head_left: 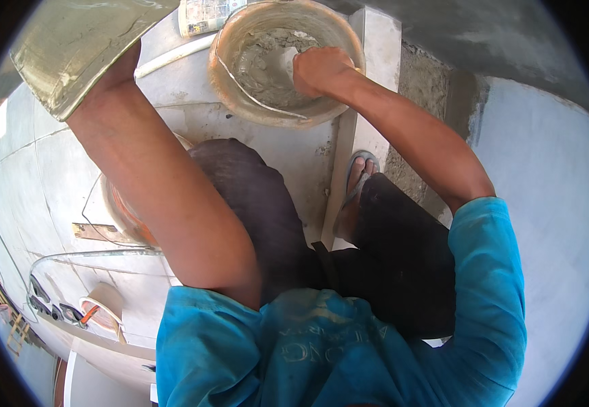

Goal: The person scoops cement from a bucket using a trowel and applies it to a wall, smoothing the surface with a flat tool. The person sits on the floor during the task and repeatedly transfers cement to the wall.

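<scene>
A flat, mortar-smeared rectangular board that looks like a plasterer's hawk (81, 51) is raised at the upper left. My left hand (124, 66) is beneath it, holding it up, with the fingers hidden by the board. My right hand (320, 70) is closed around a trowel (286, 61) whose pale blade dips into wet grey mortar (257, 64). The mortar lies inside a round, tan, mortar-stained bucket (223, 88), and the bucket's wire handle (260, 103) hangs across its near side. Most of the trowel's handle is covered by my fist.
Left of the bucket are a white pipe (172, 57) and a labelled container (203, 15). An orange bucket (124, 214) is partly hidden by my left arm. A hose (91, 254) and a small pail (103, 302) lie farther left. Grey wall (491, 34) rises at the far right.
</scene>
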`<state>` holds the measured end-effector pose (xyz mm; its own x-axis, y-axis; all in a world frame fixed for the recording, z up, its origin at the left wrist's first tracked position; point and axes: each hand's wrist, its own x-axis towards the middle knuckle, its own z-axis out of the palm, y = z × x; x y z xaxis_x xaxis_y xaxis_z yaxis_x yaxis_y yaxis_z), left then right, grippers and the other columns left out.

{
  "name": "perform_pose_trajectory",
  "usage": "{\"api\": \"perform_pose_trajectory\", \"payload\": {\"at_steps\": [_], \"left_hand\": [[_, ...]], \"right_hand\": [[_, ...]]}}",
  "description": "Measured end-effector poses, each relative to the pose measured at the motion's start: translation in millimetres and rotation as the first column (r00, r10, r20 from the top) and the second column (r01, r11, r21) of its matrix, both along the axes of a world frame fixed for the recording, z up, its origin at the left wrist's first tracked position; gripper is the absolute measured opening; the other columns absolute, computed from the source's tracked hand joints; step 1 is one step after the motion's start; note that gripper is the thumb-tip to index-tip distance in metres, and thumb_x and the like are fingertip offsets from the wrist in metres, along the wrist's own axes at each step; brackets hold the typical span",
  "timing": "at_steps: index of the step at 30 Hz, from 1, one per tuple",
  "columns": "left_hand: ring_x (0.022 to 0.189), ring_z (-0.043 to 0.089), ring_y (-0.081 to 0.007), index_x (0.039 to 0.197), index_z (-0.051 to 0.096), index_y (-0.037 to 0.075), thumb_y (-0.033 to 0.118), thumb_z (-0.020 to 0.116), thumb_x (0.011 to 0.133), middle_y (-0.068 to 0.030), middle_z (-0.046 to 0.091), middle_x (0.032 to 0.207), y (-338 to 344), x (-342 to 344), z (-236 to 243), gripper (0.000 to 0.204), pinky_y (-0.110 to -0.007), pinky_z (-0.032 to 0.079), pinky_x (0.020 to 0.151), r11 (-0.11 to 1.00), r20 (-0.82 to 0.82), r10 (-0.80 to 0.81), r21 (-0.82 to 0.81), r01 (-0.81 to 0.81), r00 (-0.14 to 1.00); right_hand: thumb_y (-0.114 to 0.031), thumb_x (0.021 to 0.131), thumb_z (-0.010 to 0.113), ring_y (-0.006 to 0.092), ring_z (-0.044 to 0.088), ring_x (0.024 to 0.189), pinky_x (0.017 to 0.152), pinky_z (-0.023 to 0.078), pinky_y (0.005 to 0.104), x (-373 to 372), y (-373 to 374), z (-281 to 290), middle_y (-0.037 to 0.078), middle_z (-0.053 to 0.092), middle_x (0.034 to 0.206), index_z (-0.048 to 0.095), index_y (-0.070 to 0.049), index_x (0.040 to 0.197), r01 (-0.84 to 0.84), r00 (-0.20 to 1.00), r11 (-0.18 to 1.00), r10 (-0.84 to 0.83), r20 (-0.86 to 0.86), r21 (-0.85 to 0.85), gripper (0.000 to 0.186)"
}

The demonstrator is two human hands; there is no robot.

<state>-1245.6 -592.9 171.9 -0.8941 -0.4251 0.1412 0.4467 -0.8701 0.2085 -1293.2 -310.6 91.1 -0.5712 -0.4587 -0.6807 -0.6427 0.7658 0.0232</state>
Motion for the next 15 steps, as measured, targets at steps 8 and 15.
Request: {"api": "perform_pose_trajectory", "payload": {"at_steps": [8, 15], "left_hand": [[0.097, 0.067, -0.0247, 0.123, 0.057, -0.001, 0.020, 0.042, 0.103, -0.0129, 0.065, 0.114, -12, 8, 14, 0.032, -0.037, 0.058, 0.078, 0.984, 0.034, 0.114, -0.139, -0.108, 0.993], [0.094, 0.068, -0.0252, 0.123, 0.057, -0.003, 0.017, 0.043, 0.103, -0.0144, 0.065, 0.112, -6, 10, 19, 0.031, -0.037, 0.059, 0.074, 0.914, 0.135, 0.304, -0.321, -0.248, 0.943]], "right_hand": [[-0.028, 0.089, 0.054, 0.0303, 0.071, 0.084, 0.074, 0.056, 0.0410, -41, 22, -33, 0.016, 0.073, 0.098, 0.073, -0.004, 0.110, 0.102, 0.987, 0.987, -0.084, 0.136, -0.124, 0.037], [-0.040, 0.092, 0.056, 0.0165, 0.055, 0.056, 0.058, 0.047, 0.0331, -53, 80, 15, 0.005, 0.061, 0.072, 0.071, -0.009, 0.109, 0.493, 0.817, 0.825, -0.330, 0.474, -0.275, 0.038]]}}
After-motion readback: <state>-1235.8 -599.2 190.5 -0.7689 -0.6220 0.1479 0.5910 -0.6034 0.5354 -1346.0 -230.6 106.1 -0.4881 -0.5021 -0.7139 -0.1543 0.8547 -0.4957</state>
